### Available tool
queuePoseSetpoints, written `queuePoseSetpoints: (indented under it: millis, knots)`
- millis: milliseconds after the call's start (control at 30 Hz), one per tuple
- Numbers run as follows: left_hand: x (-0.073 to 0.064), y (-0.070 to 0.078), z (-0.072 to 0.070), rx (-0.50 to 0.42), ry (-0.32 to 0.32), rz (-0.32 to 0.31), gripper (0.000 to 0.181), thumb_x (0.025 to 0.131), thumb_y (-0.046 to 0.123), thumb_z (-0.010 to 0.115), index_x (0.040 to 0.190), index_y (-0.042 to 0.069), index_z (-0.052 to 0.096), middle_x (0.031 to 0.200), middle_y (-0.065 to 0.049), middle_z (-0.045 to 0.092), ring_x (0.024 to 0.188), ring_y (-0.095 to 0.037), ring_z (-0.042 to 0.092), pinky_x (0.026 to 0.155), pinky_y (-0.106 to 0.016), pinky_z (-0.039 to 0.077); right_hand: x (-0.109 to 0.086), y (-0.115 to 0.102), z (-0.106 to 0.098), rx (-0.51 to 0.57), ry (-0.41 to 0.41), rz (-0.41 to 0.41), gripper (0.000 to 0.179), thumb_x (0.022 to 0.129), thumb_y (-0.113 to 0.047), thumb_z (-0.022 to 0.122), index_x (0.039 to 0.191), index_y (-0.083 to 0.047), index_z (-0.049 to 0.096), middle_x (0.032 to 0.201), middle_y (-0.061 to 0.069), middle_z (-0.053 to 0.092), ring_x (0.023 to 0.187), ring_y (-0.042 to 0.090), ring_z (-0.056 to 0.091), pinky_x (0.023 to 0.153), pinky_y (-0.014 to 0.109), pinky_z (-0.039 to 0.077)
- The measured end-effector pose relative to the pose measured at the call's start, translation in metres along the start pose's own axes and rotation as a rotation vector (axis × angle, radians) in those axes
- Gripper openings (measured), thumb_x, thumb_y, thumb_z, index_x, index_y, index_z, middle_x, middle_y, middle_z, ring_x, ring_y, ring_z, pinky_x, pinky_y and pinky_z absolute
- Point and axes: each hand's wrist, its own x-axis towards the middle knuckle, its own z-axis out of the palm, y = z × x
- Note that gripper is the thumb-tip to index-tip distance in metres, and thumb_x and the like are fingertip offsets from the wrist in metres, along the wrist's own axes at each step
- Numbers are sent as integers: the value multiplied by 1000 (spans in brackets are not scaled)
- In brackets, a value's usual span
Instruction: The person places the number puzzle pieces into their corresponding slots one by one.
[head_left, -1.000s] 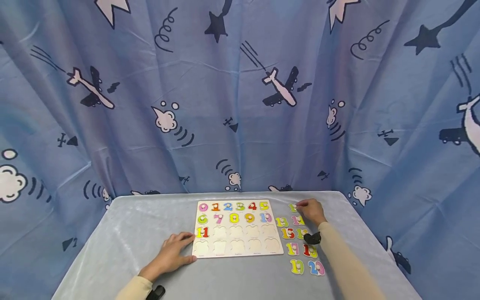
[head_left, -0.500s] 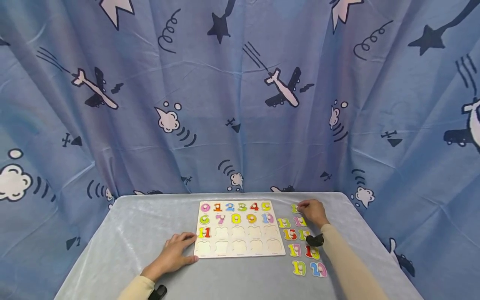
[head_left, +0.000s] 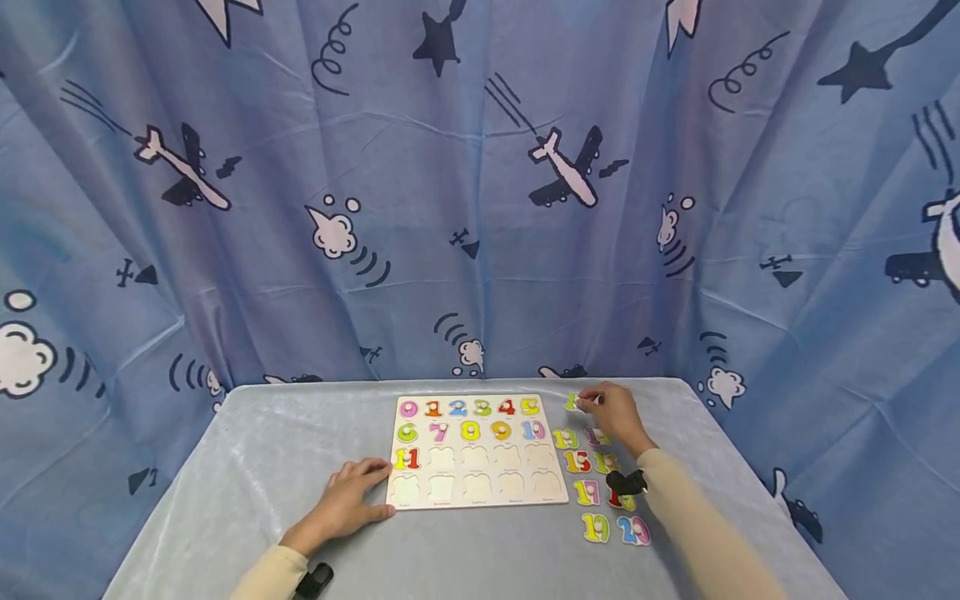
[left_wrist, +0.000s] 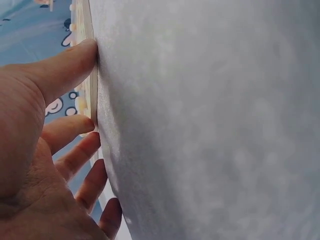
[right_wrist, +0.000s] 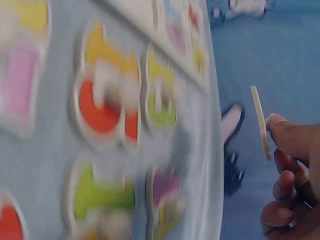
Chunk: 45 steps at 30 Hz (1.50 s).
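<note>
A blue curtain (head_left: 480,208) backs the grey desk (head_left: 465,558); the green number piece (head_left: 572,402), aloft at two o'clock from the board (head_left: 459,473), is probably best carried level; the grip of the right hand (head_left: 617,414) is nearly closed, pinching it, while the left hand (head_left: 347,500) touches the board's nine-o'clock edge, fingers spread

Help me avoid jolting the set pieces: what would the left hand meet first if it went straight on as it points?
First, the puzzle board: the left hand has its fingers against the left edge. Beyond it, the number 11 piece looks next, though depth is unclear.
</note>
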Motion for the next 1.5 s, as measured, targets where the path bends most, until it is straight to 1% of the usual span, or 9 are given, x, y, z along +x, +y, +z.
queuePoseSetpoints:
  millis: [67, 200, 367, 500, 600, 800, 1100, 1333, 1500]
  knots:
    - [1, 0, -1, -11, -14, -15, 70, 78, 37, 81, 137, 8, 58, 137, -5, 55, 113, -21, 47, 90, -44, 34, -7, -15, 4, 11, -1, -34, 13, 88, -17, 73, 97, -8, 76, 91, 7, 68, 75, 18, 52, 67, 30, 42]
    - [3, -1, -1, -14, -20, -23, 70, 79, 38, 80, 138, 9, 57, 137, -4, 55, 113, -21, 46, 91, -44, 34, -19, -42, 17, 43, 8, -116, 11, 85, -15, 76, 94, -9, 77, 84, 3, 66, 69, 14, 48, 62, 26, 39]
    - [3, 0, -2, -13, -15, -24, 70, 78, 38, 81, 137, 9, 58, 137, -4, 56, 112, -21, 47, 91, -44, 34, -33, -71, 38, 110, -41, -217, 5, 83, -17, 78, 87, -14, 77, 78, -3, 63, 66, 9, 46, 57, 23, 37]
    - [1, 1, -1, -7, -18, -31, 70, 78, 38, 81, 137, 9, 58, 137, -4, 56, 113, -22, 47, 91, -44, 34, -43, -95, 57, 143, -66, -287, 5, 80, -16, 80, 83, -15, 76, 76, -6, 62, 65, 5, 44, 59, 21, 36]
    - [0, 2, -2, -9, -20, -34, 70, 78, 38, 81, 137, 9, 58, 137, -4, 56, 113, -22, 47, 91, -44, 34, -49, -111, 70, 172, -82, -312, 6, 78, -15, 81, 82, -15, 77, 76, -7, 63, 65, 4, 45, 60, 20, 37]
    - [1, 1, -1, -6, -16, -34, 70, 78, 38, 81, 137, 8, 58, 136, -4, 56, 113, -22, 47, 92, -44, 34, -58, -132, 97, 216, -144, -302, 4, 80, -16, 80, 82, -15, 77, 75, -7, 64, 64, 3, 46, 60, 19, 38]
    - [1, -1, 0, 2, -17, -21, 70, 78, 38, 81, 137, 8, 58, 136, -3, 56, 113, -22, 47, 92, -44, 34, -64, -149, 132, 233, -209, -224, 4, 81, -16, 80, 84, -13, 78, 76, -4, 66, 66, 2, 49, 61, 18, 41]
    - [1, -2, 1, 2, 4, 3, 69, 78, 38, 81, 136, 7, 59, 135, -4, 56, 110, -22, 47, 90, -43, 34, -64, -155, 147, 211, -233, -241, 4, 81, -15, 80, 82, -12, 77, 75, -4, 64, 67, 2, 50, 62, 19, 42]
    - [1, -1, 1, -4, -8, -10, 69, 78, 37, 81, 137, 8, 58, 135, -4, 56, 111, -21, 47, 91, -43, 34, -62, -156, 152, 198, -244, -234, 4, 81, -16, 79, 82, -12, 77, 74, -4, 63, 66, 2, 49, 61, 19, 41]
